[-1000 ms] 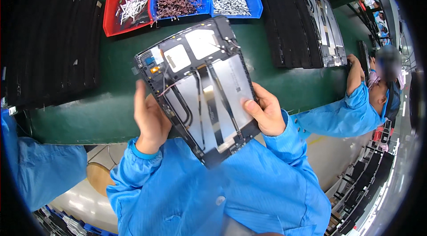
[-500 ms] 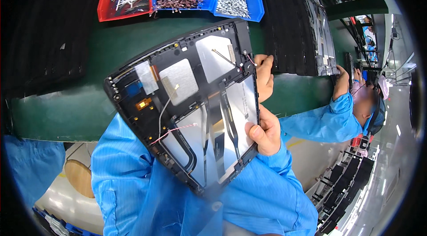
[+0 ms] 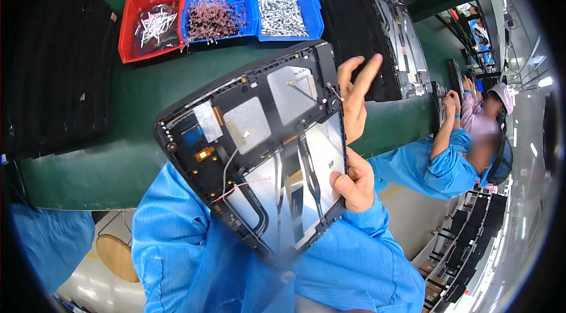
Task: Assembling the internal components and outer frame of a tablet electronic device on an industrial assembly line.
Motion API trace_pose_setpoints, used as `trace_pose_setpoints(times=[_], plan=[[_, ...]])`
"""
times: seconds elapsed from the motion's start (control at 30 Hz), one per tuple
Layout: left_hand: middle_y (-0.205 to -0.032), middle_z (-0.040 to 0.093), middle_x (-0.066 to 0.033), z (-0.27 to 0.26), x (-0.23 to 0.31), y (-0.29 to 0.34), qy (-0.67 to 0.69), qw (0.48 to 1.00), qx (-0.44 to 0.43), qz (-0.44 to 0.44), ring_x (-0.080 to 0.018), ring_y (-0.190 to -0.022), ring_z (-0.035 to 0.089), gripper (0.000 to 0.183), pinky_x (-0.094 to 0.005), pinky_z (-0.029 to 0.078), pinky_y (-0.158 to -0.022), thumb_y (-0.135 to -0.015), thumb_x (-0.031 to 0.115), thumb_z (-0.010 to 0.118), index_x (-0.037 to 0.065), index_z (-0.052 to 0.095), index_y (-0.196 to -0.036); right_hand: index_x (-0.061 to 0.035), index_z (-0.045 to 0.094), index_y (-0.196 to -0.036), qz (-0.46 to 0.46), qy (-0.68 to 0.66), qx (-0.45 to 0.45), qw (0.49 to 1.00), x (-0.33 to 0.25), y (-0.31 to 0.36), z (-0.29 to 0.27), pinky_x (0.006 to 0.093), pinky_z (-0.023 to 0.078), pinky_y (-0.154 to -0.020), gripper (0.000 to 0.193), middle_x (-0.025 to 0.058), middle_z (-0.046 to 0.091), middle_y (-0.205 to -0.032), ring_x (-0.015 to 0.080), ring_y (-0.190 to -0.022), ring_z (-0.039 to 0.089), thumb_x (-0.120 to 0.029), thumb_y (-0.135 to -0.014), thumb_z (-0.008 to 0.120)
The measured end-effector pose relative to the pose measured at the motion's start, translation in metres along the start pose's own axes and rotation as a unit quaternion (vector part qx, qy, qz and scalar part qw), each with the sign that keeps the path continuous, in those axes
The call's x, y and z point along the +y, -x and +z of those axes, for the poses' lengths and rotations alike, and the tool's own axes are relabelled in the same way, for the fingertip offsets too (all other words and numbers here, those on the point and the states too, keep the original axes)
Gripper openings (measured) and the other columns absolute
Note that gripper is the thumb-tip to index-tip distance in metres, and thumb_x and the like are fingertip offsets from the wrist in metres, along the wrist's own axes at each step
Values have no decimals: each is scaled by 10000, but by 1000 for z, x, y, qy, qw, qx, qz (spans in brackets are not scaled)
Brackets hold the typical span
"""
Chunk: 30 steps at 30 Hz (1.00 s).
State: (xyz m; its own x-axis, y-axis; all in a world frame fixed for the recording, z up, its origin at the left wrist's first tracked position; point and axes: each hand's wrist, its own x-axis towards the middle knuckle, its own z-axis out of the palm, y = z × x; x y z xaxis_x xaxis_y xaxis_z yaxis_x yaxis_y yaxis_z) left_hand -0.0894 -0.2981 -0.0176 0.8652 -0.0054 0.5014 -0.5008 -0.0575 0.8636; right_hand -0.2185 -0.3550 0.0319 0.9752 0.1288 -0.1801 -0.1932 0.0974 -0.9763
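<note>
An opened tablet [image 3: 253, 121] is tilted in front of my body, its inner side facing up. Silver plates, dark flat cables and thin wires show inside its black frame. My right hand [image 3: 356, 183] grips the lower right edge, thumb on top and fingers hidden beneath. My left arm passes behind the tablet, and my left hand [image 3: 355, 101] emerges past its right edge, fingers stretched and apart, with nothing visible in them. A twisted pink-and-white wire [image 3: 242, 188] lies loose across the tablet's lower left part. Near the upper right corner, another short thin wire [image 3: 336, 94] sticks out close to my left hand.
Behind the tablet, a red bin [image 3: 127, 39] holds white pieces, a blue bin [image 3: 247, 27] pinkish wired parts, another blue bin [image 3: 317, 24] silvery parts. Dark stacked panels [image 3: 354, 36] stand right, a black stack [image 3: 56, 65] left. Co-workers in blue [image 3: 413, 162] and pink sit at right.
The fingers of my left hand have straightened and spread from a curled pose. My right hand keeps its grip on the tablet. The view has shifted, so the bins appear lower and further left.
</note>
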Motion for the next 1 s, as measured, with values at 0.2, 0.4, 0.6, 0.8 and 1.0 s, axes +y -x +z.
trace_pose_setpoints(times=[0.2,0.4,0.6,0.8,1.0], plan=[[-1396,537,-203,8,-12,-9,-8,989,101,108,-270,-936,652,745,-384,525,-833,-790,-72,605,126,519,-1503,74,502,-1464,-153,72,58,984,-18,0,-34,242,507,-828,619,118,655,-1262,156,-923,661,-173,-946,734],[-1491,484,-263,-33,-23,-36,120,968,-81,-207,-385,-1271,563,625,-421,441,-1086,-1091,397,455,-33,372,-1537,60,463,-1505,-184,168,200,948,-140,-62,-130,278,494,-980,634,134,648,-1336,157,-1158,636,-229,-982,674],[-1650,98,-366,-19,16,-62,131,961,-146,-194,-450,-1562,113,1108,-441,138,-1272,-992,739,402,-117,42,-1595,64,519,-1447,-66,84,131,986,-158,-149,-212,248,568,-855,582,110,716,-1222,134,-1012,715,-228,-987,721],[-1610,22,-451,6,34,-74,103,948,-165,-250,-537,-1542,63,1155,-497,136,-1262,-954,753,471,-64,-9,-1614,76,527,-1428,-60,82,134,986,-149,-145,-206,255,584,-821,571,123,723,-1186,140,-978,726,-252,-997,707],[-1611,6,-453,26,36,-79,22,948,-158,-275,-598,-1518,45,1076,-681,173,-1193,-983,705,457,35,-74,-1635,86,576,-1379,-87,204,163,961,-148,-142,-217,243,534,-868,558,115,723,-1143,116,-987,678,-275,-983,732]])
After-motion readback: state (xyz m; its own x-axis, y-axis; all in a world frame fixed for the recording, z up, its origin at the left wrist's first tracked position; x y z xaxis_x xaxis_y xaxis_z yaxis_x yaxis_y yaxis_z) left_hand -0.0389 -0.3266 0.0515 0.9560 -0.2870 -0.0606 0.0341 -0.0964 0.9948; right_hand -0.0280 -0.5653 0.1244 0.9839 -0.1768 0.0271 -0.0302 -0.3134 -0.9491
